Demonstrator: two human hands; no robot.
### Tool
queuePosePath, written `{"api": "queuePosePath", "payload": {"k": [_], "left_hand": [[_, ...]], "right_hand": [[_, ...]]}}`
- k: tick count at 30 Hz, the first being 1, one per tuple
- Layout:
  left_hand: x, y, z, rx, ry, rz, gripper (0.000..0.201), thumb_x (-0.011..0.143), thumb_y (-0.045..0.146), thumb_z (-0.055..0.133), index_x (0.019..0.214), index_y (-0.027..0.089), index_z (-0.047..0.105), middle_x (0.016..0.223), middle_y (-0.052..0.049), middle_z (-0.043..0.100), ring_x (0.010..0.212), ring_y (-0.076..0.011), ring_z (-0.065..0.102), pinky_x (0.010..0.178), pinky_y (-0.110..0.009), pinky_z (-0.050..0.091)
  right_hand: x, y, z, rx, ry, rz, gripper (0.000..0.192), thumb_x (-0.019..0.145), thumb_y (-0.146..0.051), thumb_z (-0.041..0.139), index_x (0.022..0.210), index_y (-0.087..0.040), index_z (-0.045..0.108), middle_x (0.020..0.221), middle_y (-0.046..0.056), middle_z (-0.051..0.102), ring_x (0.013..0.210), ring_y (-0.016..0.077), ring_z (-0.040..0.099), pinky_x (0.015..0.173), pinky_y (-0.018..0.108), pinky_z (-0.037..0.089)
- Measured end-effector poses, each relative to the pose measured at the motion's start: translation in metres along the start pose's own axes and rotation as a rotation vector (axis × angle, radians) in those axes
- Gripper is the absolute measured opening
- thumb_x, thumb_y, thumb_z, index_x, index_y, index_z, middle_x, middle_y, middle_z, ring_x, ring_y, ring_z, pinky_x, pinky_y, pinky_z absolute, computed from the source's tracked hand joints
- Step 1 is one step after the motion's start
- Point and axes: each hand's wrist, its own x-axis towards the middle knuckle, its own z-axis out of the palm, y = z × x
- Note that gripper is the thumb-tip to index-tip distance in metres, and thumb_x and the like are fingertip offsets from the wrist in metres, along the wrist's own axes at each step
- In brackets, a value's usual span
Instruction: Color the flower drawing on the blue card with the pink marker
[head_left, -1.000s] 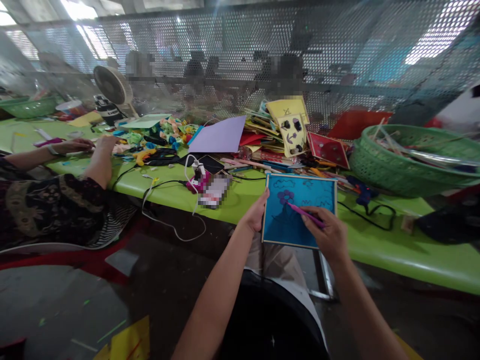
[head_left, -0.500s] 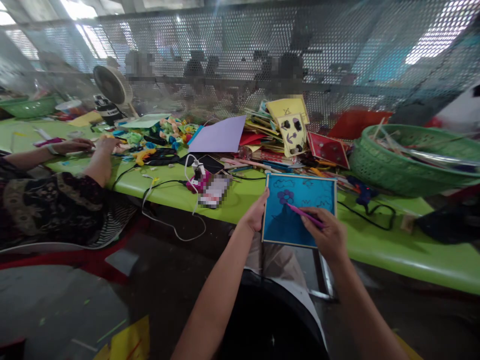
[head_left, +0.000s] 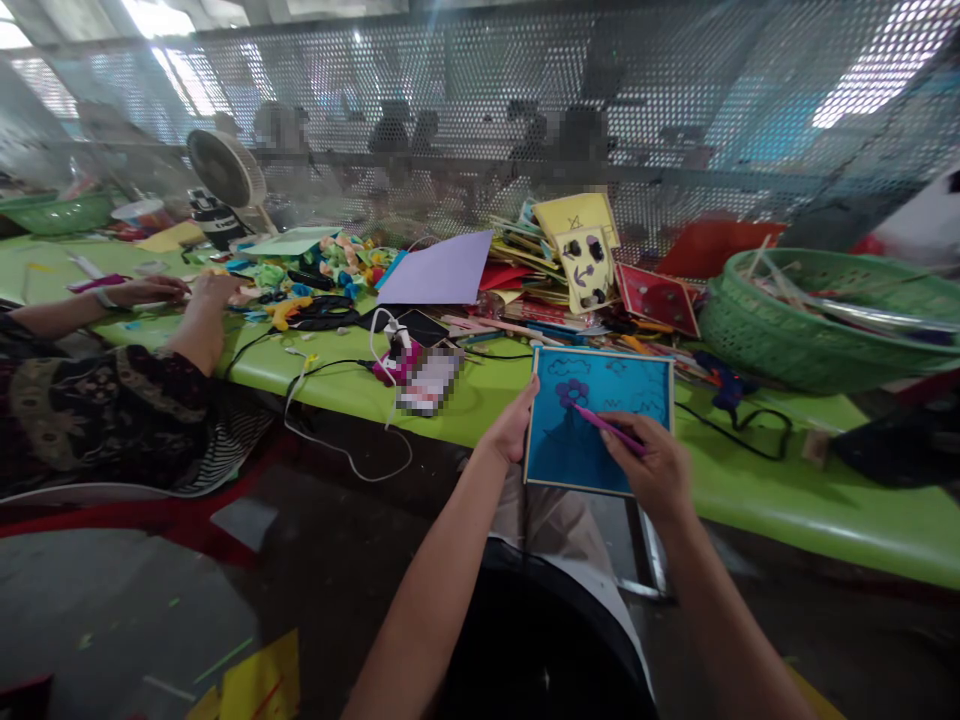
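My left hand (head_left: 514,424) grips the left edge of a blue board (head_left: 592,455) with a thin wooden frame, tilted up at the table's front edge. Dark outlines of clouds and plants cover the board, and a purple flower (head_left: 573,392) is coloured in at its upper left. Between the fingers of my right hand (head_left: 654,462) is a purple marker (head_left: 616,431). Its tip rests on or just over the lower petals; actual contact is too small to tell. The right hand hides the board's lower right corner.
On the green table (head_left: 750,500) stand a green basket (head_left: 825,320) of sticks, a phone (head_left: 431,382) beside a pink power socket, and a lilac sheet (head_left: 439,270). A glue gun (head_left: 721,380) with a cord lies right of the board. A co-worker's hands (head_left: 214,290) work at left.
Hardly anything differs. The marker tip and my right hand have shifted very slightly at the flower; my left hand and the board keep their place.
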Motion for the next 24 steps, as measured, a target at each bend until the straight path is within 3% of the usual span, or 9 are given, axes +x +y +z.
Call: {"api": "queuePosePath", "payload": {"k": [20, 24], "left_hand": [[-0.001, -0.0008, 0.0052, 0.027, 0.043, 0.001, 0.07, 0.104, 0.062, 0.029, 0.133, 0.011, 0.067, 0.104, -0.016, 0.08, 0.099, -0.029, 0.077, 0.101, -0.049, 0.056], [-0.0024, -0.0005, 0.0075, 0.023, 0.046, 0.002, 0.069, 0.104, 0.061, 0.029, 0.133, 0.011, 0.067, 0.101, -0.016, 0.08, 0.094, -0.028, 0.078, 0.099, -0.048, 0.057]], "right_hand": [[-0.001, 0.0025, 0.0007, 0.0, 0.005, 0.025, 0.017, 0.095, -0.033, 0.065, 0.106, -0.024, 0.075, 0.096, 0.005, 0.076, 0.086, 0.0228, 0.07, 0.078, 0.036, 0.053], [-0.0008, 0.0022, 0.0001, 0.006, -0.009, 0.021, 0.017, 0.095, -0.032, 0.065, 0.106, -0.024, 0.075, 0.097, 0.005, 0.077, 0.086, 0.0228, 0.07, 0.078, 0.036, 0.053]]}}
